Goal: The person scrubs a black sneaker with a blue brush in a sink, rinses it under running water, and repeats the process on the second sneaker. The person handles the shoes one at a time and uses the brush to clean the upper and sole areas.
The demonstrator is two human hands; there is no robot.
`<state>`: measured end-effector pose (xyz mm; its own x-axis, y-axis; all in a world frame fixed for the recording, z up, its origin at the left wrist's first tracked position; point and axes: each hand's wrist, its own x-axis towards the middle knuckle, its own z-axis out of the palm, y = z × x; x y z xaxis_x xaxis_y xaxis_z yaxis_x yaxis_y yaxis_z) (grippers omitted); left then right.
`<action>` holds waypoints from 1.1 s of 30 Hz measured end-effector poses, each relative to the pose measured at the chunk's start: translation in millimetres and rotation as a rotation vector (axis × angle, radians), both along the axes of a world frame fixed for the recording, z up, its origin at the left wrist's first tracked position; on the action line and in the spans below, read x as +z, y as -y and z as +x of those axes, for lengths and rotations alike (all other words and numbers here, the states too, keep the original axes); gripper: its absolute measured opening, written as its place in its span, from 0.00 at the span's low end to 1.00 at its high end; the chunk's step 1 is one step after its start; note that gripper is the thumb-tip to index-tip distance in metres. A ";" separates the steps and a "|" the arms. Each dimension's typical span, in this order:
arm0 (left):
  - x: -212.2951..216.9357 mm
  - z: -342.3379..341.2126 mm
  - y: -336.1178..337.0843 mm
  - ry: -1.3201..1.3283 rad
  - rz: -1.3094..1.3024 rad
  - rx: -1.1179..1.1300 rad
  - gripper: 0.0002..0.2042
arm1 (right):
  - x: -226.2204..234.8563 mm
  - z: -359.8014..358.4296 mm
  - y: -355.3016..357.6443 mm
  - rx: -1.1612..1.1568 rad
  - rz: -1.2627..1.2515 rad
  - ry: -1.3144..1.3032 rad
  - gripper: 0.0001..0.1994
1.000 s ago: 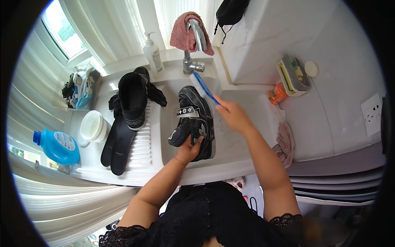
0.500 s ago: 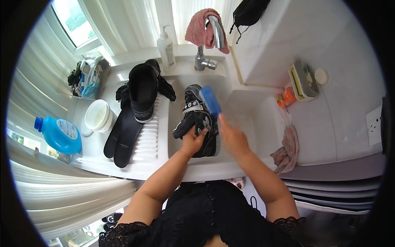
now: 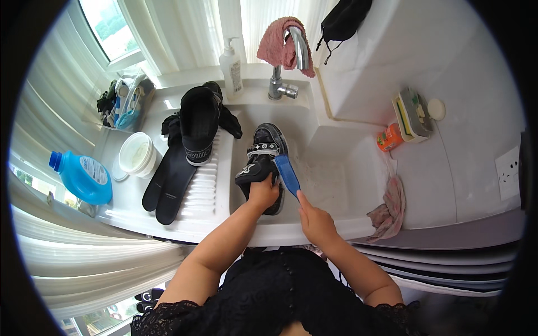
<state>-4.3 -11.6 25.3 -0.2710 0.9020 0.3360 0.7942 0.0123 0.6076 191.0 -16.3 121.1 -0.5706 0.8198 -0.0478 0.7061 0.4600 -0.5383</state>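
In the white sink basin [image 3: 330, 185] a black shoe [image 3: 269, 139] with a patterned strap points its toe away from me. My left hand [image 3: 263, 193] grips it by its opening, fingers partly hidden inside. A blue scrubbing brush [image 3: 287, 172] lies along the shoe's right side, its bristles hidden from view. Round the brush's near end my right hand [image 3: 316, 221] is closed. On the ribbed washboard to the left rests a second black shoe [image 3: 199, 126], beside a pair of black insoles [image 3: 168, 187].
A white tub [image 3: 136, 155] and a blue detergent bottle [image 3: 84, 178] stand at the left. Behind are a pump bottle [image 3: 230, 70] and a tap [image 3: 277, 84] draped with a pink cloth [image 3: 273, 42]. A rag [image 3: 390, 207] hangs on the right rim, below a sponge holder [image 3: 412, 115].
My right hand and the brush have come nearer to me, from beside the toe down to the shoe's right side. The shoe has rolled somewhat under my left hand, which still holds it.
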 end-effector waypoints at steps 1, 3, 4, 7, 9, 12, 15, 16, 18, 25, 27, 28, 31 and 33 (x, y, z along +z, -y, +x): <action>0.1 1.5 -0.4 -0.072 0.036 -0.009 0.21 | -3.0 3.9 2.7 -0.006 -0.006 0.005 0.23; 0.0 5.5 0.3 -0.087 -0.031 -0.038 0.22 | -8.2 4.7 -2.0 -0.018 0.005 0.050 0.23; 1.7 6.7 -0.5 -0.035 -0.133 -0.057 0.22 | -7.9 -2.9 -19.2 -0.024 0.026 0.085 0.23; 2.0 8.1 -10.0 0.062 -0.371 -0.024 0.21 | -5.8 -16.9 -46.1 -0.059 -0.035 0.146 0.22; 0.0 2.4 -17.9 0.128 -0.474 0.029 0.20 | -9.5 -20.7 -52.9 -0.065 -0.087 0.118 0.21; -6.9 -4.0 -18.1 0.272 -0.553 0.075 0.20 | -17.0 -18.8 -56.5 -0.029 -0.146 0.024 0.20; -43.1 -16.6 -20.3 0.563 -0.580 -0.007 0.21 | -9.2 -21.2 -59.7 0.019 -0.174 0.005 0.19; -43.8 -17.8 -21.6 0.913 -0.620 0.022 0.23 | -8.4 -21.1 -64.6 0.015 -0.154 0.023 0.19; -44.6 -21.5 -26.8 1.616 -0.658 0.085 0.27 | -9.2 -21.1 -75.8 -0.004 -0.151 0.058 0.19; -25.0 -25.0 -37.5 1.947 -0.715 0.403 0.36 | -34.5 -28.3 -77.4 0.135 -0.111 0.181 0.20; -22.2 -18.7 -44.0 1.833 -0.743 0.515 0.26 | -56.6 -22.3 -94.2 0.155 -0.084 0.234 0.20; -22.2 -15.6 -46.2 1.842 -0.716 0.542 0.24 | -57.4 -24.4 -95.0 0.157 -0.093 0.266 0.20; -23.0 -7.5 -44.3 1.866 -0.605 0.613 0.18 | -51.7 -28.8 -81.2 0.246 -0.151 0.308 0.20; -52.4 -19.1 -37.8 1.921 -0.507 0.500 0.18 | -17.6 -23.5 -53.7 0.297 -0.115 0.346 0.19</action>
